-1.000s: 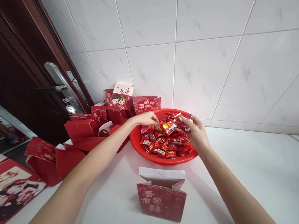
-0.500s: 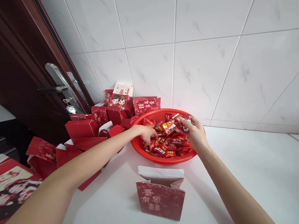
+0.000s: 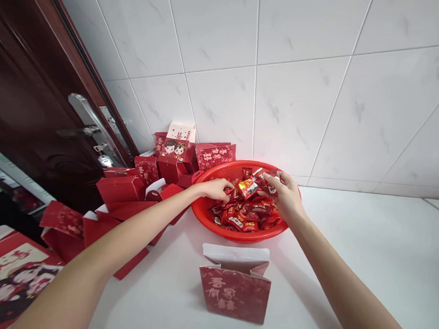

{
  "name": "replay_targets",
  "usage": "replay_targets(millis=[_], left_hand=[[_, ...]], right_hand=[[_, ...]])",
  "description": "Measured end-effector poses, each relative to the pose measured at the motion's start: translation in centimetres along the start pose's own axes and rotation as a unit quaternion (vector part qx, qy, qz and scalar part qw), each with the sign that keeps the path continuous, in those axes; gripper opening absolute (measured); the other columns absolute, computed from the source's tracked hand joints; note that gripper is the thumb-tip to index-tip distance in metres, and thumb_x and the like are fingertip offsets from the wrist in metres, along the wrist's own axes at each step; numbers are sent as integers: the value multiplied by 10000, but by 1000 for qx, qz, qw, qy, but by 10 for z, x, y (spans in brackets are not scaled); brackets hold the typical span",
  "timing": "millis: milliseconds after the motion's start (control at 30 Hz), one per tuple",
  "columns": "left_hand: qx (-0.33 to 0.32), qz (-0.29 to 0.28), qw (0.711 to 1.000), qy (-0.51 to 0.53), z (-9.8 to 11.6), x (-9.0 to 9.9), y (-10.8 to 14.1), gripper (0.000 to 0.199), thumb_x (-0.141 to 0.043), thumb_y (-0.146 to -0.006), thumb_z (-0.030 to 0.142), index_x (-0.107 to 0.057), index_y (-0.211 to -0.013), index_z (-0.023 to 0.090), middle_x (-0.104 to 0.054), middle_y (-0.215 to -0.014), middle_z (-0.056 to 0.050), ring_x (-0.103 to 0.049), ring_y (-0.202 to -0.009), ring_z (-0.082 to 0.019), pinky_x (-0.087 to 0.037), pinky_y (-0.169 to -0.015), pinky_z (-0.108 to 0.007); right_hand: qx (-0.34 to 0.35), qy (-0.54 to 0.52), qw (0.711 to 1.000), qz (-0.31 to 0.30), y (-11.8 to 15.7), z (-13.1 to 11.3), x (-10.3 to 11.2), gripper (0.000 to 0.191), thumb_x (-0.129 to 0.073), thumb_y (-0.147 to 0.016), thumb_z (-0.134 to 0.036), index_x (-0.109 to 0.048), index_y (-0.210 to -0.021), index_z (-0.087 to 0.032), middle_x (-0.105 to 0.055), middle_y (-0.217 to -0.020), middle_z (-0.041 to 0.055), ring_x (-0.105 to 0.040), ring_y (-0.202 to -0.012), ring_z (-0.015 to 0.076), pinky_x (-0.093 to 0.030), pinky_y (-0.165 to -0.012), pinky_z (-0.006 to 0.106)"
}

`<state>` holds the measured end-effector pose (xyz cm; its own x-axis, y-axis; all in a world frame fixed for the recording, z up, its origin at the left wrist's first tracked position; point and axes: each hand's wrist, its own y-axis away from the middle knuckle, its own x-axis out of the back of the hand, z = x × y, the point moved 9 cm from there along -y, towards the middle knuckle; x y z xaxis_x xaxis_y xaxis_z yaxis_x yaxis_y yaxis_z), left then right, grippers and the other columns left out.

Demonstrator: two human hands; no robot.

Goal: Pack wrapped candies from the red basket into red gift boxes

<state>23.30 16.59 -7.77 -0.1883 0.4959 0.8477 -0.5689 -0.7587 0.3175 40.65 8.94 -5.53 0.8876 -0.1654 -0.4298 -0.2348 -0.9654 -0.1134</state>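
A red plastic basket (image 3: 205, 218) holds many small red wrapped snack packets (image 3: 257, 209). My left hand (image 3: 218, 189) is over its left side, fingers pinched on a small red snack packet (image 3: 231, 195), partly hidden by them. At the basket's right rim, my right hand (image 3: 287, 191) grips red snack packets (image 3: 272, 180) with white markings; how many I cannot tell. Just beyond its fingertips lies a red and yellow packet (image 3: 247, 187). In front of the basket stands an open red paper gift box (image 3: 234, 294), its white inner flap raised at the back.
Several red gift boxes (image 3: 124, 191) crowd the left of the white table (image 3: 348, 252), against the tiled wall (image 3: 290, 109). A larger red printed item (image 3: 8, 275) is at the lower left. A dark red door (image 3: 35, 74) with a metal handle stands behind.
My left hand has lifted slightly and moved farther back in the basket, now with a red packet at its fingertips. My right hand has stayed almost still with its packets.
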Motion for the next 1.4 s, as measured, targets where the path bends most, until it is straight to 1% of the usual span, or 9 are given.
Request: replay_targets(millis=[100, 167, 267, 467, 700, 867, 1033, 1133, 1400], left_hand=[[-8, 5, 979, 205, -4, 11, 1, 308, -751, -608, 233, -653, -895, 180, -676, -746, 12, -652, -719, -184, -469, -615, -272], [-17, -2, 960, 278, -1, 15, 3, 312, -808, -616, 291, -629, -844, 176, -706, -831, -10, -685, -778, -185, -503, -666, -282], [-7, -20, 945, 327, 4, 12, 5, 316, -830, -667, 325, -635, -865, 176, -727, -915, -26, -717, -812, -179, -524, -714, -286], [42, -31, 918, 392, 4, 2, 2, 305, -683, -857, 290, -696, -1149, 200, -768, -1067, -59, -732, -997, -209, -580, -821, -301], [41, -13, 940, 338, 1, 7, -2, 402, -642, -867, 310, -689, -1263, 255, -701, -1315, -28, -627, -1247, -237, -567, -915, -279], [55, 16, 953, 297, 0, 16, 4, 404, -637, -865, 279, -693, -1263, 237, -639, -1403, -40, -563, -1318, -238, -551, -880, -231], [9, -9, 946, 323, 7, 17, 5, 409, -629, -834, 253, -698, -1234, 197, -690, -1293, -74, -625, -1194, -225, -550, -831, -261], [-3, 11, 961, 275, -1, 21, 1, 387, -644, -800, 236, -718, -1176, 184, -725, -1194, -62, -661, -1072, -213, -543, -838, -289], [-58, 25, 980, 189, -22, 21, -10, 509, -623, -706, 117, -669, -1209, 184, -701, -1277, -82, -612, -1230, -221, -519, -969, -319]], right_hand=[[4, 0, 1000, -2, 0, 0, 0, 393, -877, -590, -401, -638, -832, -205, -704, -917, 18, -701, -869, 210, -638, -658, 300], [3, -3, 1000, -4, 0, 1, 0, 386, -875, -593, -400, -635, -825, -205, -703, -912, 17, -701, -861, 208, -635, -656, 298], [3, -6, 1000, -5, -1, 1, -1, 378, -877, -597, -394, -632, -816, -208, -701, -893, 13, -700, -856, 207, -632, -652, 296], [7, -1, 1000, -6, -1, 1, 1, 374, -873, -605, -403, -644, -828, -208, -705, -928, 17, -697, -857, 201, -629, -647, 289], [3, 7, 1000, -1, -1, 2, 2, 379, -872, -608, -408, -659, -846, -203, -699, -926, 27, -691, -896, 215, -631, -655, 296], [7, 1, 1000, -1, -2, 2, 2, 375, -878, -604, -405, -651, -824, -203, -696, -922, 22, -688, -877, 207, -632, -648, 294], [5, 1, 1000, 0, -2, 1, 2, 365, -876, -603, -394, -662, -829, -202, -695, -902, 20, -694, -866, 210, -631, -642, 296], [4, 4, 1000, 1, -1, 1, 2, 363, -873, -611, -395, -668, -839, -202, -699, -901, 21, -698, -865, 211, -632, -644, 299], [7, 4, 1000, -8, -2, 0, 0, 365, -866, -617, -400, -673, -856, -204, -715, -946, 29, -709, -913, 226, -626, -652, 296]])
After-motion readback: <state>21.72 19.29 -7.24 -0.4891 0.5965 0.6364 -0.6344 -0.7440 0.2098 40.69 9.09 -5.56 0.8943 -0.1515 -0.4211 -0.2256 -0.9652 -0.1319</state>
